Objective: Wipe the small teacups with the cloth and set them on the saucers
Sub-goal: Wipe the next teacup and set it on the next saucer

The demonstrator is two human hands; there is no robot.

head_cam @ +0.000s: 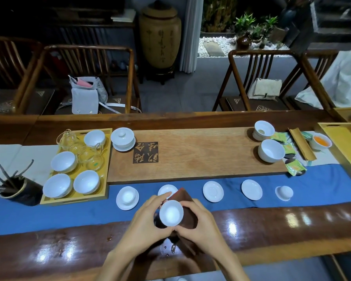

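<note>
Both hands hold a small white teacup (171,213) wrapped from below in a dark brown cloth (187,216), just above the blue runner (69,216). My left hand (144,220) grips the cup's left side; my right hand (199,222) presses the cloth against its right side. On the runner lies a row of white saucers: the leftmost saucer (122,205) carries a teacup (128,195), the second saucer (166,189) is partly hidden by my fingers, and two more saucers (213,191) (251,189) lie bare. Another small cup (284,193) sits at the row's right end.
A yellow tray (104,191) at left holds several white bowls and glass pitchers. A lidded gaiwan (123,138), two white bowls (271,151) and tea packets (295,168) sit on the wooden tea board (201,155). A dark tool holder (18,189) stands far left; another yellow tray (342,142) far right.
</note>
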